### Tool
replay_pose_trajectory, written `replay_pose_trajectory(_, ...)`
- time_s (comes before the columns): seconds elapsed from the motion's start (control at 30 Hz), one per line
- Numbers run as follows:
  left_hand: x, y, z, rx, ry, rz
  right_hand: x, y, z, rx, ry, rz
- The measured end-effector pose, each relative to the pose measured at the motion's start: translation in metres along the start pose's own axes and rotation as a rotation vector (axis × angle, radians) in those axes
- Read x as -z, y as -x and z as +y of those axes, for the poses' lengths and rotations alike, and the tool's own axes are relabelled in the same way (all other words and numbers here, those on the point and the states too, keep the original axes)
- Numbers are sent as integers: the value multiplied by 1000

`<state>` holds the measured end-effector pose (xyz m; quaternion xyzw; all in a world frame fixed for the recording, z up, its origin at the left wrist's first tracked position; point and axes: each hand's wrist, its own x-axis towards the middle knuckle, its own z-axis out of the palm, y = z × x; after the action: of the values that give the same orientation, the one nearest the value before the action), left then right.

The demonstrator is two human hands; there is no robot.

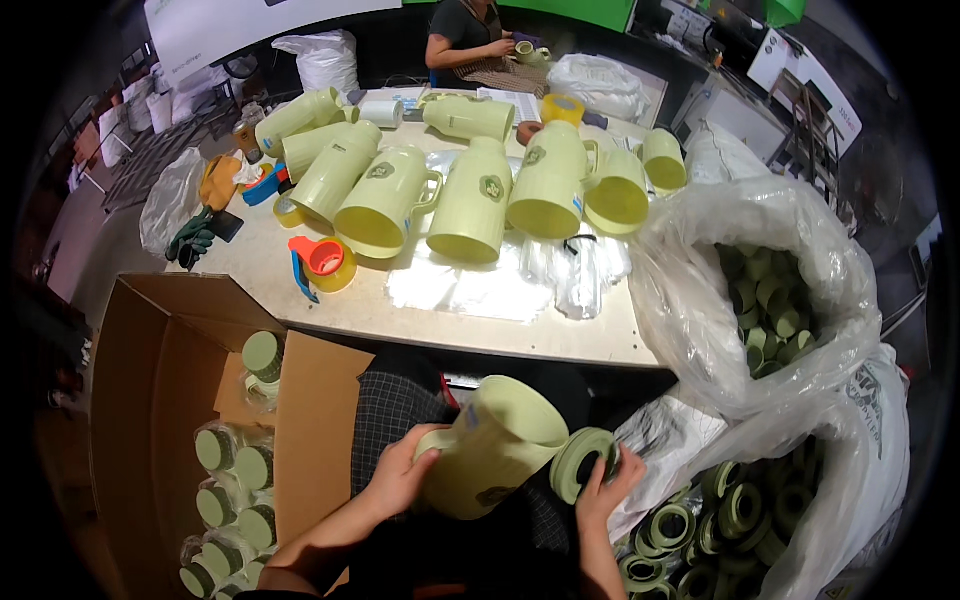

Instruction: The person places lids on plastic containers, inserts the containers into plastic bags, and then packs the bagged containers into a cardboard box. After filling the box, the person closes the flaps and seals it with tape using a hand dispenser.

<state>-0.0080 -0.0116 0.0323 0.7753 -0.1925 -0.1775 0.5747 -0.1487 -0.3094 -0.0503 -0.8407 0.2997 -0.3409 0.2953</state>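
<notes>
Over my lap, my left hand [400,472] is closed round the handle of a pale green plastic jug body [485,455]. The jug lies tilted, its wide open end up and toward the right. Close beside that opening, my right hand [612,485] grips a green plastic ring [568,462] by its edge. A small gap seems to separate ring and jug. More rings of this kind [672,525] fill a plastic-lined sack at the lower right.
Several pale green jug bodies [472,200] are on the table [420,332], with tape dispensers [327,262] at the left. A cardboard box [315,430] holds wrapped green-topped pieces. Another sack [690,320] contains green cylindrical parts. Across the table, a person [465,45] handles a green part.
</notes>
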Motion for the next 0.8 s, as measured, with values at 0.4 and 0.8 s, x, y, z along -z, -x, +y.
replay_pose_trajectory(0.4, -20, 0, -6, -65, 345, -333, 54, -92, -96, 448, -393, -532)
replay_pose_trajectory(0.8, -13, -4, -26, -71, 332, -312, 44, -60, -102, 680, -340, -719)
